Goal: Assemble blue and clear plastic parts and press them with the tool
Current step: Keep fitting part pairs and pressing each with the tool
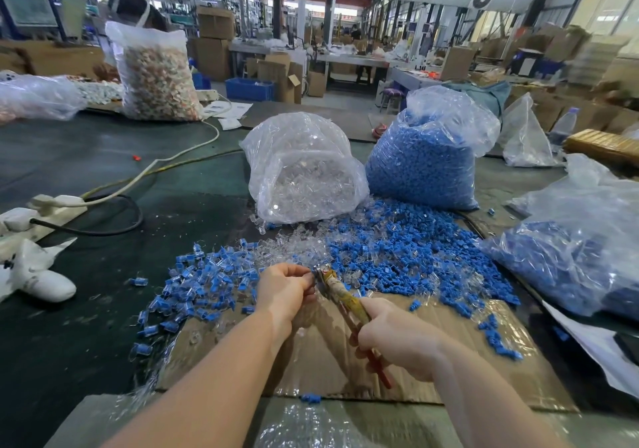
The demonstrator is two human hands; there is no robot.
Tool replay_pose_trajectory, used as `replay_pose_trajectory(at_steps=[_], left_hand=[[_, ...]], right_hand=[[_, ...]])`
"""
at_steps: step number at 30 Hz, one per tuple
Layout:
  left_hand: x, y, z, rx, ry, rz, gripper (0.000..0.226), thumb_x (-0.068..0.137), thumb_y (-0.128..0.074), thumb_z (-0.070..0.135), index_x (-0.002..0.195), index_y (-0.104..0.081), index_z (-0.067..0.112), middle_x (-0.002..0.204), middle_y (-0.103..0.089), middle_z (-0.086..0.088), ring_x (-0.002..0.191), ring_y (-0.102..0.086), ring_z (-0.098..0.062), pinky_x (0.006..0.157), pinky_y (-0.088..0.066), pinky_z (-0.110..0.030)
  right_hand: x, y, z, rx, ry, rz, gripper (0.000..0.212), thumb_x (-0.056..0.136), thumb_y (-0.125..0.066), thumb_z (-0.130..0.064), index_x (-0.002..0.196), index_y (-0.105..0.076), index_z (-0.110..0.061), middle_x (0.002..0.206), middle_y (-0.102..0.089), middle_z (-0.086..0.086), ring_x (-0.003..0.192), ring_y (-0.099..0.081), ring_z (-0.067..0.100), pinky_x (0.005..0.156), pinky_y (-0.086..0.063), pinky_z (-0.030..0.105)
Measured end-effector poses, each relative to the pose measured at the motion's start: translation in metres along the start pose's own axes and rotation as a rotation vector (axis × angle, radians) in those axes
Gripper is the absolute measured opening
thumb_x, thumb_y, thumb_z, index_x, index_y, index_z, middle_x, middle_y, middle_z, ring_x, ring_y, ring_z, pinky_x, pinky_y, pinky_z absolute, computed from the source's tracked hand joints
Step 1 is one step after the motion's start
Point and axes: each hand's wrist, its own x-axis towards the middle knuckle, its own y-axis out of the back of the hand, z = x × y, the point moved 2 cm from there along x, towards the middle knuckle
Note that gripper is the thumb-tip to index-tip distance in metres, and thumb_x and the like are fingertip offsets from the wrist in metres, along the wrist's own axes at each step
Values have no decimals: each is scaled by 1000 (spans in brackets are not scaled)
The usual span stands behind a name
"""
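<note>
My right hand grips the handles of a pair of pliers wrapped in yellowed tape, jaws pointing up and left. My left hand has its fingers curled at the jaws and pinches a small part there, mostly hidden by the fingers. Loose blue parts lie heaped on the table beyond my hands. Clear parts are scattered to their left. A pile of joined blue-and-clear pieces lies left of my left hand.
A bag of clear parts and a bag of blue parts stand behind the heaps. Another bag with blue pieces lies at the right. Cardboard lies under my hands. A power strip and cables lie at the left.
</note>
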Motion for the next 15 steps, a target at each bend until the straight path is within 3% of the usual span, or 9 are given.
replay_pose_trajectory(at_steps=[7,9,12,15], left_hand=[[-5,-3,-5,-40,8,-4,9,88,-56,-4,92,-62,1,79,-62,-13,63,-60,-15,52,-54,-20],[-6,-4,-8,-46,20,-11,9,88,-55,-5,92,-61,1,82,-61,-14,65,-59,-16,54,-54,-21],[-7,-5,-10,-53,31,-17,10,87,-55,-5,89,-60,3,82,-61,-14,66,-59,-17,57,-54,-22],[-7,-7,-10,-61,21,-12,9,87,-57,-3,91,-61,3,85,-63,-16,69,-61,-18,59,-55,-24]], right_hand=[[3,1,6,-132,43,109,46,86,-35,4,129,-42,-11,96,-43,-3,61,-47,14,54,-40,28],[2,1,6,-155,51,122,46,85,-34,5,128,-43,-12,103,-45,-3,60,-46,12,52,-39,26],[-1,1,5,-155,50,125,37,84,-34,6,112,-50,-13,97,-50,0,61,-47,13,53,-39,26],[-4,3,6,-122,23,112,52,83,-37,7,130,-44,-15,110,-49,0,64,-50,13,53,-40,25]])
